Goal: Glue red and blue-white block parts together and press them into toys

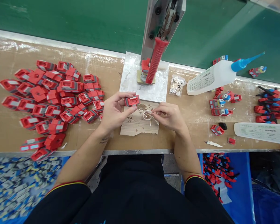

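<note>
Grip of the left hand [115, 112], mid-frame in the head view, is pinched on a red-and-grey piece [132, 101]; to its right, the grip of the right hand [170, 116] is closed on a thin stick [150, 114], its end at a small cup [147, 119]. Similar pieces [57, 127] crowd the surface [114, 142] at frame left; a bottle [211, 78] lies upper right.

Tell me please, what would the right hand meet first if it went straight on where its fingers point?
Probably the small round cup, just ahead of the right hand; the thin stick it holds reaches over it. Depth is unclear, so the hand might pass above.
</note>
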The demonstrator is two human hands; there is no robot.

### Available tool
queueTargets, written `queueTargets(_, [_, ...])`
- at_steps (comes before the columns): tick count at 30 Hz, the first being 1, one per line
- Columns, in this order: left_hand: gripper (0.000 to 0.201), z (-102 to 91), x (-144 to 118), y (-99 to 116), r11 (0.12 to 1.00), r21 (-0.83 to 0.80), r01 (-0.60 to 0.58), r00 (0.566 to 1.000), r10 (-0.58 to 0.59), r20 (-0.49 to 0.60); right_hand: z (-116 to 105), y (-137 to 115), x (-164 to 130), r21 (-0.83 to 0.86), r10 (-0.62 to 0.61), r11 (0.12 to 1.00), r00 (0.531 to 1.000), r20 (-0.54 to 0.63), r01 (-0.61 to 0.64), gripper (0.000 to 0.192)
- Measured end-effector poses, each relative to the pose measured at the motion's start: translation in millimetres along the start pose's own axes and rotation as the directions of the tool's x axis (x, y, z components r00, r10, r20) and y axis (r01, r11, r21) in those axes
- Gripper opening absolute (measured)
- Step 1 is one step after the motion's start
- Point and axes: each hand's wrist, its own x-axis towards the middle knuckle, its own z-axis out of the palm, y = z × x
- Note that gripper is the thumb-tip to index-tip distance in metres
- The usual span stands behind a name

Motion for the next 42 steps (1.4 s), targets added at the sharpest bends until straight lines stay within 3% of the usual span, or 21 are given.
queueTargets(2, [0.034, 1.2, -1, 1, 1.000, 0.015, -0.016, 1.000, 0.016, 0.002, -3, -3, 0, 0.062, -0.017, 0.998, 0.998, -0.056, 0.021, 0.013])
queueTargets(4, [0.033, 3.4, -3, 2, 0.998, 0.047, -0.036, 0.999, 0.035, 0.008, -5, -6, -1, 0.153, -0.003, 0.988, 0.982, -0.190, 0.032, 0.016])
queueTargets(7, [0.031, 7.7, -6, 4, 0.991, 0.110, -0.073, 0.997, 0.069, 0.040, -1, -10, 0, 0.287, 0.098, 0.957, 0.899, -0.427, 0.032, 0.028])
queueTargets(9, [0.030, 10.4, -8, 6, 0.986, 0.137, -0.094, 0.994, 0.085, 0.067, 5, -13, 0, 0.329, 0.150, 0.944, 0.862, -0.485, 0.021, 0.034])
queueTargets(15, [0.027, 13.7, -10, 7, 0.981, 0.141, -0.133, 0.988, 0.120, 0.093, 18, -18, 1, 0.335, 0.169, 0.942, 0.896, -0.410, -0.025, 0.033])
queueTargets(27, [0.026, 13.9, -9, 8, 0.977, 0.152, -0.151, 0.985, 0.136, 0.107, 21, -21, 4, 0.340, 0.150, 0.940, 0.917, -0.370, -0.017, 0.031])
queueTargets(42, [0.024, 10.5, -8, 10, 0.955, 0.197, -0.220, 0.974, 0.205, 0.094, 14, -17, 4, 0.297, 0.051, 0.951, 0.903, -0.428, 0.087, 0.014])
